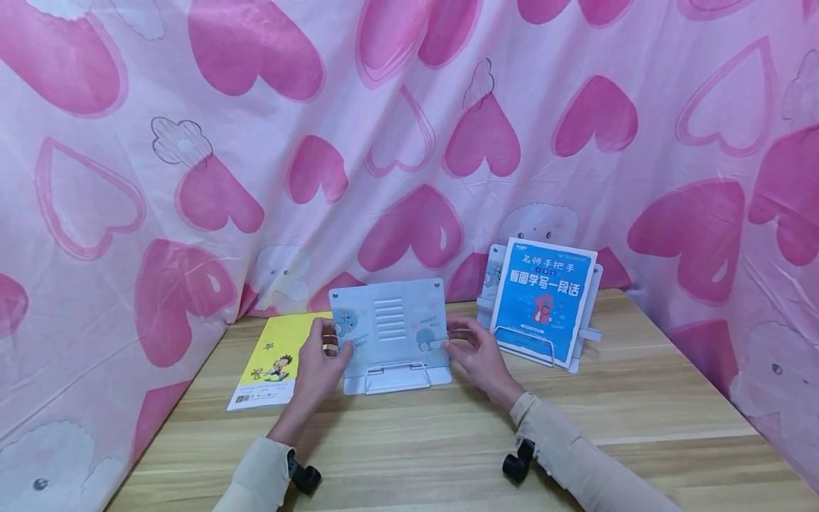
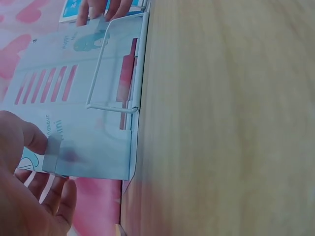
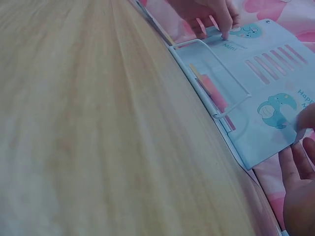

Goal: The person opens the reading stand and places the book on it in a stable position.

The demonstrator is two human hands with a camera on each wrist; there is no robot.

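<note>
The wood-grain tabletop [image 1: 422, 455] runs wide on the near side. The left hand [image 1: 320, 359] and right hand [image 1: 478, 355] pinch opposite side edges of a raised book stand [image 1: 393, 348], between a yellow booklet [image 1: 271, 355] and a blue book [image 1: 544, 302] on a second stand [image 1: 587, 320]; heart-print curtain [image 1: 409, 107] behind.

A pale blue, slotted book stand [image 1: 392, 350] printed with cartoon animals stands just right of the yellow booklet [image 1: 271, 355]. Its panel leans back, a white wire holder [image 2: 113, 108] in front.
</note>
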